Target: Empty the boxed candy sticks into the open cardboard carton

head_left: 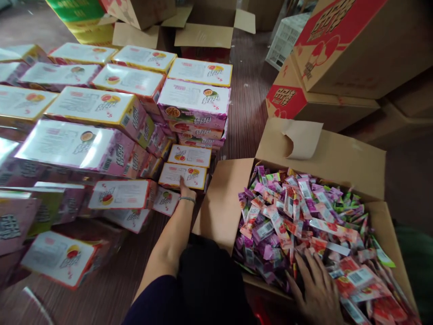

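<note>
My left hand (188, 191) reaches down beside the stacks. Its thumb lies on the top of a white box with yellow edges (176, 175); the other fingers are hidden at the box's near side. A similar yellow-edged box (192, 155) sits just behind it. On the right, my right hand (316, 286) rests with fingers spread on small wrapped snack packets (270, 225), purple, pink, red and green. These heap up inside an open cardboard carton (219, 203), whose flaps are folded outward.
Printed retail boxes (64, 144) stand in stacks across the left, with a tilted orange-edged box (61, 257) low at the front. Large red-printed cartons (352, 49) rise at the back right. Behind are an open carton (203, 37) and a white plastic crate (286, 38).
</note>
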`<state>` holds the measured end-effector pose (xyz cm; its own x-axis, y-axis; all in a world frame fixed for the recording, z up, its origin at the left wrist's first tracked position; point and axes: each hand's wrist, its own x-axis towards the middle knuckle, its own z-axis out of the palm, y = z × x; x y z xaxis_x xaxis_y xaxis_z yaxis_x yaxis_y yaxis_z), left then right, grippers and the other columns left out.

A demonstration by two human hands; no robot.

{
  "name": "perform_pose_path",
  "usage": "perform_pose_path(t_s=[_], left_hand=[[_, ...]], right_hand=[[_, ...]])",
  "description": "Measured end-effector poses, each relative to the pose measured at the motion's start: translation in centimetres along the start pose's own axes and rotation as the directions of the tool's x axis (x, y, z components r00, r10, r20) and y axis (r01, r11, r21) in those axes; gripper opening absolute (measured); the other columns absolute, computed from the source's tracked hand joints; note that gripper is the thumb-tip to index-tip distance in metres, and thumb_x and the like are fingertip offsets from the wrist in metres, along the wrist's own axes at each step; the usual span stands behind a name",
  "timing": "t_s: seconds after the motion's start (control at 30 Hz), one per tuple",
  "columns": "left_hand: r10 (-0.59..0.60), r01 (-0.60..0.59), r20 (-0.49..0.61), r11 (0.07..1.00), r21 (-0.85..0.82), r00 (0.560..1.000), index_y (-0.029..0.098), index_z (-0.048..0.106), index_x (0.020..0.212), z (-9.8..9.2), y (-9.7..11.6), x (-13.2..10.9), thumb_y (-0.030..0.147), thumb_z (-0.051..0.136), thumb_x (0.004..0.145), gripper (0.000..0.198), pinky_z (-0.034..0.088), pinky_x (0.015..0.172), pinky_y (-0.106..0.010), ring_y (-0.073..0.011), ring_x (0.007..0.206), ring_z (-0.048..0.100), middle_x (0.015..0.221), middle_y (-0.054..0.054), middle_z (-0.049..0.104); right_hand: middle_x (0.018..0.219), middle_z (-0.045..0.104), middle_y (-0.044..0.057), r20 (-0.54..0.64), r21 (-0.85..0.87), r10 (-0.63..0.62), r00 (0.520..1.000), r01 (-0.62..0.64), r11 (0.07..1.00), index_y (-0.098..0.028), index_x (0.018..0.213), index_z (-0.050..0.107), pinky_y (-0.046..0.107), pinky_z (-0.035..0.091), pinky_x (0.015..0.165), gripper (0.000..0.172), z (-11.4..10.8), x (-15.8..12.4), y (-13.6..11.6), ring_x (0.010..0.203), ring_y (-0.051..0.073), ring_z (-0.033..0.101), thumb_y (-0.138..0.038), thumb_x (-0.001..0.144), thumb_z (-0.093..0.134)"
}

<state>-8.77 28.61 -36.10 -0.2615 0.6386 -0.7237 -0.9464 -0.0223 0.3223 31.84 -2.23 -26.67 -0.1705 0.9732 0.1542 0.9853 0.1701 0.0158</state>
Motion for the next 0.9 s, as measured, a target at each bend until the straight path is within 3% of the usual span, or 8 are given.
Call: perform_pose_path(t_s=[0.17,0.4,0.53,0.67,0.8,0.9], left_hand=[[0.095,-0.093,-0.063,0.995,0.038,0.993,0.02,0.064,0.144,-0.1,-0.5,-0.9,0.054,0.058,0.103,0.054,0.052,0.113,-0.048,-0.0309,0.132,0.064,0.136,-0.014,0.07],[0.161,-0.156,-0.107,0.986,0.05,0.981,0.016,0.069,0.133,1.9,-0.4,-1.5,0.048,0.05,0.105,0.046,0.059,0.103,-0.045,-0.0295,0.119,0.071,0.121,-0.014,0.076],[0.257,-0.197,-0.263,0.953,0.232,0.93,0.015,0.072,0.118,2.5,-0.4,-2.1,0.039,0.066,0.097,0.032,0.065,0.091,-0.04,-0.0298,0.105,0.076,0.109,-0.014,0.077],[0.369,-0.26,-0.367,0.914,0.312,0.854,0.015,0.067,0.118,3.1,-0.2,-3.5,0.023,0.076,0.088,0.032,0.067,0.085,-0.036,-0.0287,0.109,0.075,0.114,-0.013,0.075],[0.462,-0.319,-0.376,0.867,0.383,0.803,0.015,0.064,0.113,4.6,0.6,-6.2,0.013,0.078,0.082,0.034,0.067,0.088,-0.039,-0.0316,0.12,0.071,0.12,-0.015,0.073],[0.515,-0.368,-0.292,0.822,0.435,0.806,0.016,0.062,0.103,5.7,1.6,-9.1,0.005,0.077,0.077,0.032,0.067,0.091,-0.039,-0.0311,0.121,0.071,0.119,-0.013,0.073]], right_hand=[[0.163,0.043,0.02,-0.003,0.032,0.02,1.0,-0.02,0.999,-0.027,0.173,0.009,0.058,0.051,0.1,0.073,-0.2,0.1,-0.2,0.145,0.044,0.046,-0.047,0.108,0.037],[0.159,0.046,0.022,-0.044,0.024,-0.004,0.999,0.005,1.0,-0.024,0.173,0.012,0.06,0.051,0.098,0.073,-0.3,0.4,-0.4,0.14,0.047,0.05,-0.046,0.108,0.037],[0.158,0.048,0.022,-0.046,0.029,-0.007,0.999,0.008,1.0,-0.023,0.173,0.014,0.059,0.051,0.099,0.072,-0.4,0.5,-0.4,0.14,0.046,0.05,-0.045,0.108,0.037],[0.161,0.046,0.02,-0.046,0.027,0.012,0.999,-0.011,1.0,-0.024,0.172,0.015,0.058,0.05,0.101,0.071,-0.1,0.4,-0.4,0.145,0.044,0.047,-0.046,0.109,0.038],[0.161,0.046,0.02,-0.089,0.016,-0.008,0.996,0.01,1.0,-0.021,0.171,0.02,0.056,0.049,0.103,0.07,0.2,0.5,-0.5,0.145,0.042,0.047,-0.045,0.108,0.039],[0.161,0.047,0.019,-0.124,0.029,0.01,0.992,-0.006,1.0,-0.017,0.165,0.033,0.054,0.048,0.107,0.064,0.4,0.9,-0.6,0.147,0.04,0.045,-0.044,0.108,0.041]])
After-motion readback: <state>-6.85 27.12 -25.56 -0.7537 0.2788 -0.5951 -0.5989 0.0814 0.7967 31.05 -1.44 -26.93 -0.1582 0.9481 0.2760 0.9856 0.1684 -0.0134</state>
